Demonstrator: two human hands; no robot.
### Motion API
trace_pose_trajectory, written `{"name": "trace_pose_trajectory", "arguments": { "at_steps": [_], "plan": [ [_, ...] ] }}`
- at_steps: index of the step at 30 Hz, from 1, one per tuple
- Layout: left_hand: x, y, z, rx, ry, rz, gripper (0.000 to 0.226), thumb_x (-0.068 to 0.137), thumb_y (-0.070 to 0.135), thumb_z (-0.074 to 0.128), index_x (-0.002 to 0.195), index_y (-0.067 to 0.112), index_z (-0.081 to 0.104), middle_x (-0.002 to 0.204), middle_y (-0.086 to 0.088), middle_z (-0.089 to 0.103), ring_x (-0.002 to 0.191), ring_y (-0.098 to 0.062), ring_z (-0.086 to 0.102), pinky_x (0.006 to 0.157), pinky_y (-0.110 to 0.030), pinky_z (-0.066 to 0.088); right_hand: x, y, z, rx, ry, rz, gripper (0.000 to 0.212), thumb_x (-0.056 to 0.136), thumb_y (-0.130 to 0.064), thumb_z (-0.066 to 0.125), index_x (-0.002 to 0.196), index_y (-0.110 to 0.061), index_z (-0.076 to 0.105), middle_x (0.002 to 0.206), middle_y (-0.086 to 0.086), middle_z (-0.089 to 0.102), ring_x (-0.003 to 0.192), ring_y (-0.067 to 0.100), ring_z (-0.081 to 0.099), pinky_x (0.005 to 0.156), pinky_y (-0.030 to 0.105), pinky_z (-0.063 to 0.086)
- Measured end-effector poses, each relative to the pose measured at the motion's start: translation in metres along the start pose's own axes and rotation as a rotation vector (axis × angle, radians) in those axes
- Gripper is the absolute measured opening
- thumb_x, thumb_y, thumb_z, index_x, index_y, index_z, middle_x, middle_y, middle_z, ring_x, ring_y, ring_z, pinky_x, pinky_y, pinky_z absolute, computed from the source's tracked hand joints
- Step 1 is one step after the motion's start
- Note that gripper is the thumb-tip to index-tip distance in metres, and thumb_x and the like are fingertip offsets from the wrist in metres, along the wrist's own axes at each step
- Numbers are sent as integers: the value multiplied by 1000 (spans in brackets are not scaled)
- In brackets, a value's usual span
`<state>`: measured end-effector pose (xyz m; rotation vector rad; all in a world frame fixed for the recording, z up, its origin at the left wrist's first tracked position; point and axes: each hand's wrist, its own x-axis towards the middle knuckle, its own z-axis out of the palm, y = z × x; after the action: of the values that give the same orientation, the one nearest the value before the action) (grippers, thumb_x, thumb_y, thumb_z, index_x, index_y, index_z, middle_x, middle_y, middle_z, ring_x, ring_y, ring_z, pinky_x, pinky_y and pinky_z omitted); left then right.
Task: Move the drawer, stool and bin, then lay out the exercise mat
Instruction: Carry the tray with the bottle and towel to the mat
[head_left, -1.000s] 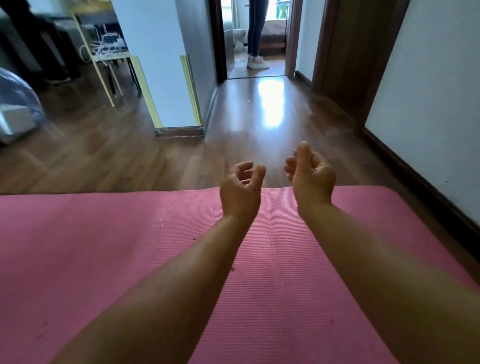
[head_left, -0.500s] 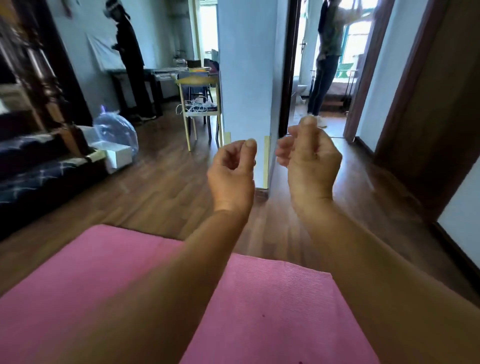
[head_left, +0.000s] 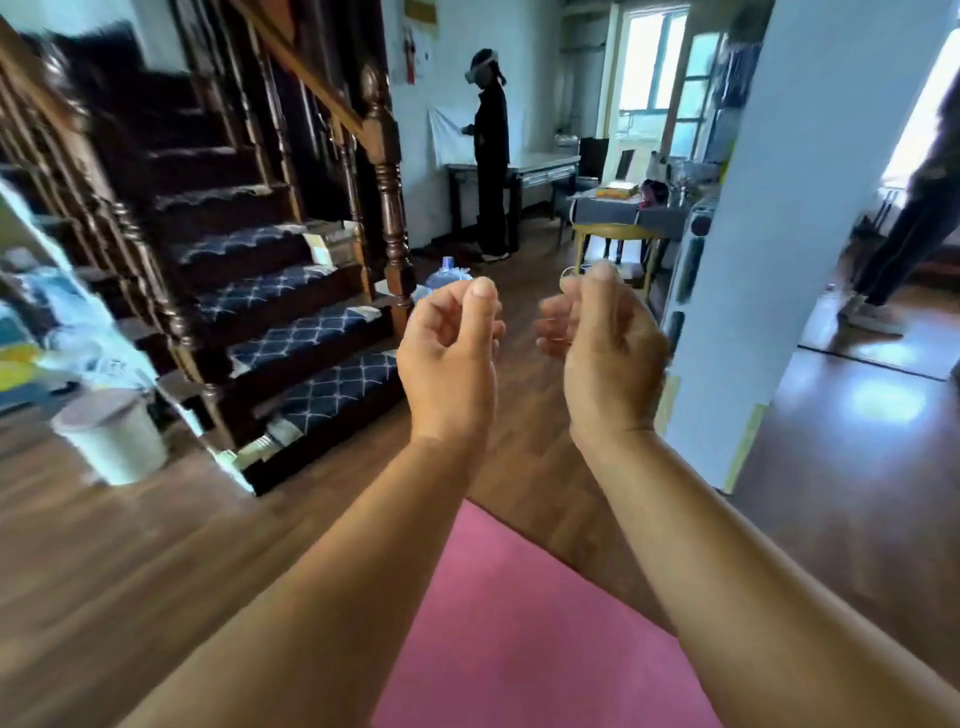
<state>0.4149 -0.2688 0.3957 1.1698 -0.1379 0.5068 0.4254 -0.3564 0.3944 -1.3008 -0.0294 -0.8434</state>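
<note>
The pink exercise mat (head_left: 524, 639) lies flat on the wooden floor; only one corner of it shows at the bottom, between my forearms. My left hand (head_left: 449, 358) and my right hand (head_left: 602, 348) are raised side by side in mid-air, well above the mat. Both have loosely curled fingers and hold nothing. A white bin (head_left: 111, 434) with a grey lid stands on the floor at the left, beside the foot of the stairs.
A dark wooden staircase (head_left: 291, 332) with blue patterned treads rises on the left. A pale blue pillar (head_left: 779, 249) stands to the right. One person (head_left: 491, 150) stands by a far table; another person's leg (head_left: 904, 234) shows at the right edge.
The view has lifted and swung left, from the mat to the staircase and bin. Both hands stay raised and empty, and much less of the mat shows.
</note>
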Motion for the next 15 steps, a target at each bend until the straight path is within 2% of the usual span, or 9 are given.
{"name": "trace_pose_trajectory", "arguments": {
  "at_steps": [4,7,10,15],
  "plan": [
    [60,76,-64,56,88,44,12,92,24,59,95,13,63,82,1,67,70,-4,61,67,-15,51,-8,-35,112,64,-101,64,32,88,-46,50,73,-23,66,65,-1,68,61,17,67,55,32,57],
    [95,122,-115,108,156,81,16,92,27,59,99,13,64,86,0,68,72,-4,62,69,-16,53,-20,-49,187,157,-209,135,30,85,-46,52,71,-22,65,60,-3,66,59,15,64,56,31,56],
    [121,155,-165,143,252,132,10,91,27,59,94,19,64,86,0,68,73,-7,62,72,-20,54,-40,-56,253,174,-343,173,30,83,-50,53,73,-25,65,64,-3,68,62,15,66,60,31,55],
    [150,189,-249,188,459,202,12,92,23,59,95,12,62,77,3,66,69,-8,60,67,-21,51,-86,-57,352,244,-527,236,34,84,-55,49,76,-27,65,66,-5,70,64,12,68,60,29,56]
  ]
}}
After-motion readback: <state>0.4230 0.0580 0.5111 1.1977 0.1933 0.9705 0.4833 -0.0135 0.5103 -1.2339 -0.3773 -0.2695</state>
